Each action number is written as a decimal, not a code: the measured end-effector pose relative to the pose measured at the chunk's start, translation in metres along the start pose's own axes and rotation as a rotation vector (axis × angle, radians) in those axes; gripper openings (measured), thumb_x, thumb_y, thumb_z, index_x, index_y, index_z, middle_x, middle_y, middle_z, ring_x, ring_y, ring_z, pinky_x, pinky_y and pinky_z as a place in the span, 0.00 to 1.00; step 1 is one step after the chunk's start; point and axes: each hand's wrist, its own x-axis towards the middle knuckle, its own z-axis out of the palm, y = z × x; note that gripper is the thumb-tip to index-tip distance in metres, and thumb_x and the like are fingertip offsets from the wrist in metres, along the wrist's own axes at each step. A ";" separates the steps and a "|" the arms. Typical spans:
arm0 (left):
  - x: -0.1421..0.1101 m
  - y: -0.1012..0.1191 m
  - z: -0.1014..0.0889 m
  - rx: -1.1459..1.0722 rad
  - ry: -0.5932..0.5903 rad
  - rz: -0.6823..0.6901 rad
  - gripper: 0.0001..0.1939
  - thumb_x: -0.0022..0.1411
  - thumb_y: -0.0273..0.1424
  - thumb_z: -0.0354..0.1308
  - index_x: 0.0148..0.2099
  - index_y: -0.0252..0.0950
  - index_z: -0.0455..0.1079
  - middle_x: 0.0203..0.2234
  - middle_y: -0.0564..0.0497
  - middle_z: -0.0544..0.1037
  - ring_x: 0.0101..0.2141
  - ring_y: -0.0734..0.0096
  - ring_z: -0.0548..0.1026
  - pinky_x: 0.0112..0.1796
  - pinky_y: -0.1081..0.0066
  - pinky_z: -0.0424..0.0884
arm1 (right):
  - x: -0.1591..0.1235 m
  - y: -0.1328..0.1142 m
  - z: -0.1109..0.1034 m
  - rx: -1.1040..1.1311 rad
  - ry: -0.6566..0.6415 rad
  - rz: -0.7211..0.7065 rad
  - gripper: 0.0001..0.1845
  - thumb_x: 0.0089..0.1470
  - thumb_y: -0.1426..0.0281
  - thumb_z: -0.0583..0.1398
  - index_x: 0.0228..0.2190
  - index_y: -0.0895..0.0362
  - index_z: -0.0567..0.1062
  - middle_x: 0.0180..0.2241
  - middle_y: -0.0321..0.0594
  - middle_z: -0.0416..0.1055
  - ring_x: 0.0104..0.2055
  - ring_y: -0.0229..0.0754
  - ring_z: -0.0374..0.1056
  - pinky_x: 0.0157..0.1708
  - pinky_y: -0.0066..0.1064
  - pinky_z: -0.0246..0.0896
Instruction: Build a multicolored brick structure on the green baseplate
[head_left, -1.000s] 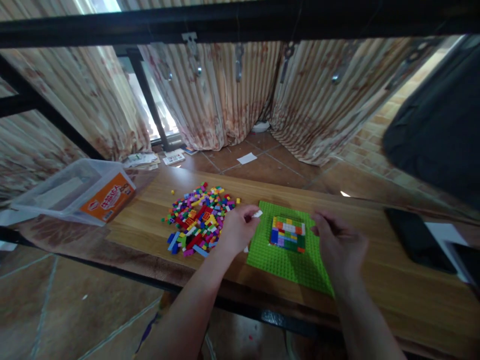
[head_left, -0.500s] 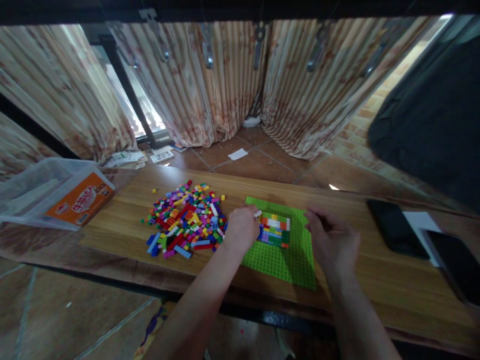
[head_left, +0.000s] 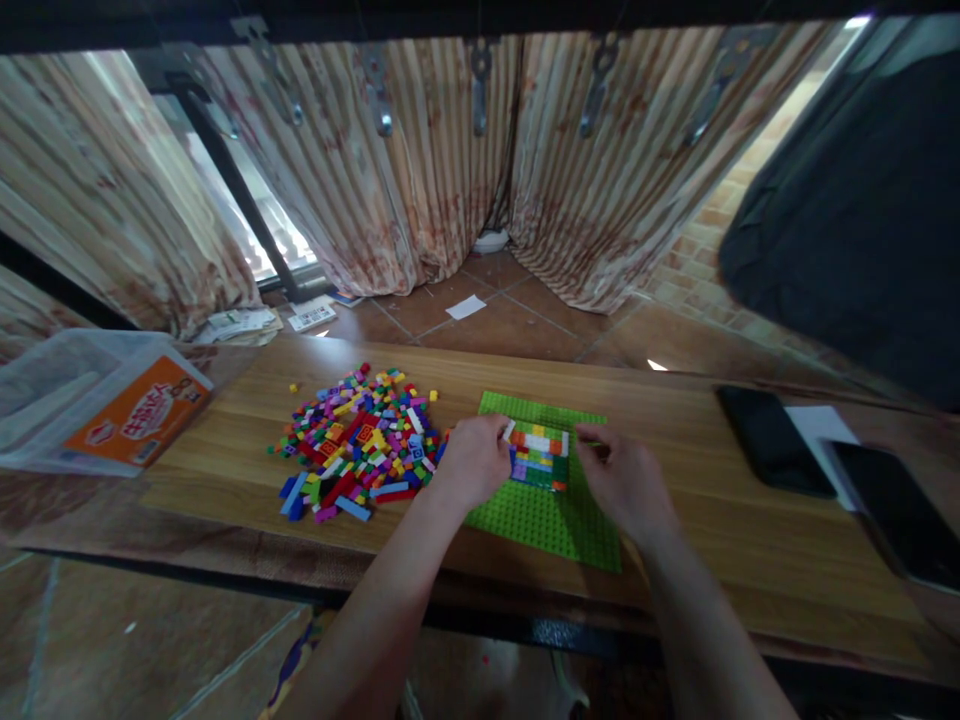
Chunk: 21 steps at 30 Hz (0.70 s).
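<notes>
A green baseplate (head_left: 555, 530) lies on the wooden table, with a block of small coloured bricks (head_left: 541, 462) built on its middle. My left hand (head_left: 477, 458) pinches a white brick (head_left: 509, 430) at the left edge of that block. Over the plate's right part, my right hand (head_left: 622, 478) hovers just right of the bricks, thumb and fingers apart and curved, with nothing visible between them. A large heap of loose bricks (head_left: 367, 435) in many colours lies left of the plate, close to my left hand.
At the far left stands a clear plastic bin (head_left: 112, 345) with an orange label. Two dark phones, one farther back (head_left: 774, 440) and one nearer (head_left: 900, 510), lie at the right beside a white paper (head_left: 817, 432). The wooden table (head_left: 720, 560) ends at a dark front edge.
My right hand has moved left, from the plate's right edge to beside the built bricks. My left hand keeps its pinch on the white brick. The whole view has shifted slightly.
</notes>
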 end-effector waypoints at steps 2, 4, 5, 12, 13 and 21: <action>0.000 0.000 -0.001 -0.002 -0.014 -0.013 0.14 0.61 0.22 0.53 0.44 0.37 0.77 0.36 0.46 0.82 0.38 0.63 0.79 0.42 0.69 0.71 | 0.000 0.000 0.003 -0.006 -0.047 -0.016 0.18 0.55 0.69 0.54 0.43 0.59 0.79 0.40 0.46 0.80 0.38 0.47 0.75 0.41 0.38 0.67; -0.001 0.000 -0.002 0.014 -0.027 -0.039 0.14 0.62 0.24 0.53 0.46 0.39 0.77 0.38 0.47 0.82 0.40 0.63 0.79 0.44 0.68 0.71 | 0.001 -0.002 0.004 -0.007 -0.083 -0.027 0.19 0.55 0.72 0.54 0.45 0.59 0.79 0.41 0.46 0.80 0.41 0.47 0.75 0.44 0.38 0.66; -0.001 0.000 -0.003 0.025 -0.031 -0.050 0.14 0.63 0.26 0.53 0.47 0.39 0.77 0.39 0.47 0.82 0.41 0.63 0.79 0.44 0.68 0.70 | 0.001 -0.003 0.003 -0.009 -0.097 -0.028 0.19 0.55 0.72 0.54 0.45 0.59 0.78 0.42 0.46 0.80 0.42 0.47 0.75 0.45 0.38 0.66; -0.003 0.003 -0.002 0.112 -0.028 -0.081 0.13 0.66 0.32 0.52 0.47 0.39 0.77 0.40 0.46 0.82 0.42 0.61 0.78 0.43 0.67 0.70 | 0.001 -0.005 0.003 -0.019 -0.119 -0.022 0.19 0.56 0.73 0.53 0.45 0.59 0.78 0.42 0.45 0.80 0.43 0.48 0.75 0.45 0.38 0.66; -0.003 0.003 -0.001 0.123 -0.025 -0.075 0.13 0.66 0.32 0.52 0.47 0.39 0.77 0.40 0.46 0.82 0.42 0.61 0.79 0.42 0.67 0.70 | 0.001 -0.004 0.003 -0.018 -0.114 -0.024 0.19 0.56 0.73 0.53 0.45 0.58 0.78 0.43 0.45 0.80 0.43 0.48 0.75 0.45 0.38 0.66; -0.001 -0.001 0.000 0.137 0.006 -0.047 0.18 0.69 0.34 0.46 0.39 0.36 0.77 0.34 0.45 0.82 0.35 0.63 0.77 0.35 0.69 0.64 | 0.002 -0.006 0.003 -0.022 -0.122 -0.023 0.18 0.55 0.73 0.53 0.44 0.58 0.79 0.41 0.45 0.80 0.39 0.47 0.75 0.42 0.37 0.66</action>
